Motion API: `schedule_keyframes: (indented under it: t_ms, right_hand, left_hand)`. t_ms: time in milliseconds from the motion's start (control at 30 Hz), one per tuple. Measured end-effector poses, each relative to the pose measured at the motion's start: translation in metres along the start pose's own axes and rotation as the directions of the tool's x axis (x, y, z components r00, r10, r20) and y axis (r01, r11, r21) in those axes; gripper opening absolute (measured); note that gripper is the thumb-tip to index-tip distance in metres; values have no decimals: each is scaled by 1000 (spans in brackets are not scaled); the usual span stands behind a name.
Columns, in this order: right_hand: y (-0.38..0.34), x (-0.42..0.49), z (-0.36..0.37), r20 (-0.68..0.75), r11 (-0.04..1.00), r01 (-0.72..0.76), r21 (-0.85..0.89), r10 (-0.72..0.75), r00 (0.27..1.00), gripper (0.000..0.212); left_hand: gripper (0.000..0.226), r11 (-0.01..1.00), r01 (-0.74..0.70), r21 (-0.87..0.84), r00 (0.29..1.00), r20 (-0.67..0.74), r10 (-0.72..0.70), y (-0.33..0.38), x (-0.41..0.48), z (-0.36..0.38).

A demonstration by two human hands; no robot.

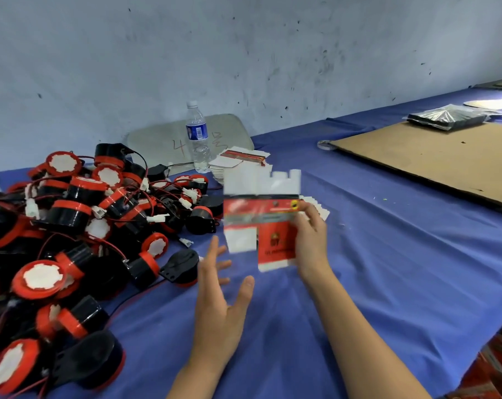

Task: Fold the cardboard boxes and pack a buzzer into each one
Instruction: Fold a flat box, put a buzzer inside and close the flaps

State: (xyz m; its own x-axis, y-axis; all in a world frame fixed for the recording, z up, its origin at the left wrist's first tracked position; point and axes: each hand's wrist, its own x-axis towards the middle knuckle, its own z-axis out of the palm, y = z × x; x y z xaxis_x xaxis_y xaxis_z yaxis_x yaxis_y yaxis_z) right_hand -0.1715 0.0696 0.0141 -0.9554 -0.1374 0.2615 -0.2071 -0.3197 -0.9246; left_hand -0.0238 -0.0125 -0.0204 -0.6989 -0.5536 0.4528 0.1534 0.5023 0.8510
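Head view.

- Box (pixel 261 223): one flat red-and-white blank, unfolded and motion-blurred, held upright in the air over the middle of the desk (pixel 387 254).
- Right hand (pixel 310 240): grip closed on the box's right edge, thumb and fingers pinching the card.
- Left hand (pixel 221 283): grip empty, fingers spread and straight, just below and left of the box; contact cannot be told.
- Buzzers (pixel 71 226): large heap of black-and-red units with tangled red and black leads, along the left edge of the desk.
- Stack (pixel 235 165): more flat blanks, fanned, toward the far edge, behind the held box.
- Bottle (pixel 198 136): clear water bottle, upright, beside the stack and in front of a grey board (pixel 163 139) leaning on the wall.

Risks, judged:
- A one-edge pinch on thin card may let the box twist or crease off its score lines as the left hand closes in.
- The tangled leads may drag neighbouring buzzers off the heap when one is lifted.
- The bottle may tip if the stack is reached for carelessly.

Surface and room:
- Desk under rumpled blue cloth.
- Cardboard sheet (pixel 433 159) toward the right far corner, a black wrapped packet (pixel 448 118) beyond it.
- Wall (pixel 244 53) pale, scuffed and speckled.
- Red cartons (pixel 491 370) below the right near edge, indistinct.
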Motion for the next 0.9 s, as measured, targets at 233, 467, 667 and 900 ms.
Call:
schedule_keyframes:
  t_ms: [233,467,667,900]
  right_hand:
    - [6,-23,21,319,965,-54,-255,137,938,41]
    - [8,-30,23,569,939,77,-334,136,811,41]
    - [3,-31,21,646,901,107,-420,214,733,38]
    - [-6,-47,25,781,923,-79,-376,362,509,70]
  left_hand:
    - [47,999,4,-38,988,-155,-10,-12,0,2]
    - [105,986,-72,-153,982,-183,44,-4,2,-5]
    - [105,979,-137,-153,971,-215,102,-2,4,-9]
    - [109,993,-120,20,974,-193,122,-8,5,-12]
